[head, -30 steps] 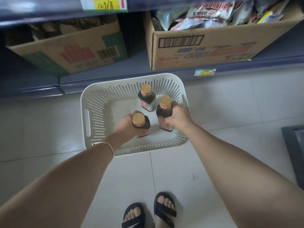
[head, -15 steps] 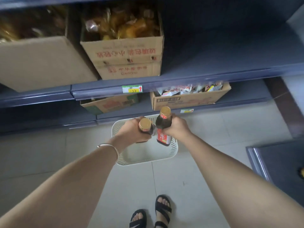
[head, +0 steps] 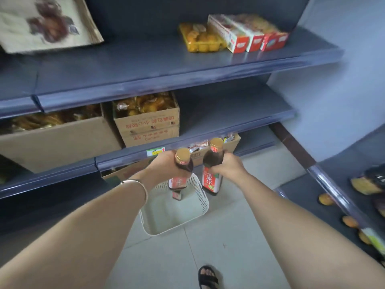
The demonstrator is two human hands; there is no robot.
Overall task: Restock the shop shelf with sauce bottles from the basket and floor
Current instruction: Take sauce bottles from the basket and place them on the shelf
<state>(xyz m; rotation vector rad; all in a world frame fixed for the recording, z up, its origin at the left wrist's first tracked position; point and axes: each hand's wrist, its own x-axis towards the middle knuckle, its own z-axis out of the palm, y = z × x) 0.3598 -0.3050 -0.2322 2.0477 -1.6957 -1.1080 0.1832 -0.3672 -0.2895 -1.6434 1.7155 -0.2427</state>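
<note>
left hand (head: 164, 165) grips bottle (head: 180, 172) | basket bottle (head: 176, 195) mostly hidden (label blurred)

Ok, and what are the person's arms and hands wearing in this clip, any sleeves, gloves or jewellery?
Both forearms are bare as far as the frame shows: no sleeves, no gloves. The left hand has a thin silver-coloured bangle at the wrist. The right hand and its wrist carry nothing: no watch or ring can be made out.
</note>
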